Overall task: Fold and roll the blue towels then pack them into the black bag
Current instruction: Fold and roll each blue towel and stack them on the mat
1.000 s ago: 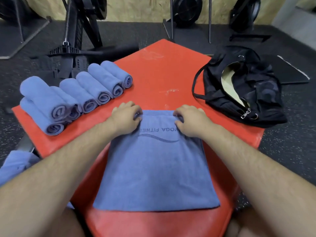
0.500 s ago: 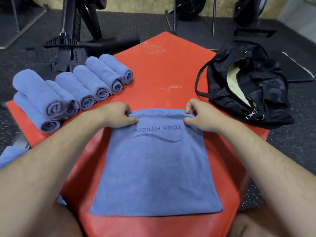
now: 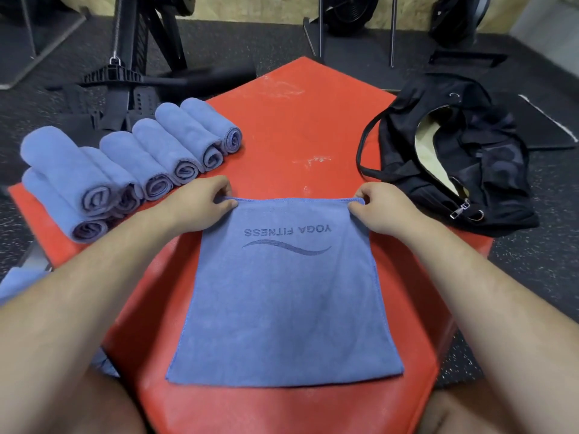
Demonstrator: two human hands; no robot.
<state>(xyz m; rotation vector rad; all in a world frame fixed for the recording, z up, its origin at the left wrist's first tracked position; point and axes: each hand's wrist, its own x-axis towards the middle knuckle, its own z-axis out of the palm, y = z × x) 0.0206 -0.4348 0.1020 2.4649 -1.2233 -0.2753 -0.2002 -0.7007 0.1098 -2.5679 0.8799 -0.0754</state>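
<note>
A red padded bench (image 3: 313,120) is sitting on dark speckled rubber flooring (image 3: 532,261), with black exercise machines (image 3: 131,57) standing before a beige wall (image 3: 250,7).

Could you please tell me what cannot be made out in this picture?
Inside of the black bag, head view: hidden by its own folds.
Count of the rolled towels, head view: the stacked ones overlap.
Rest of the blue cloth, head view: cut off by the left edge and the left forearm.
Far corners of the flat towel, head view: covered by the left hand and right hand.
</note>
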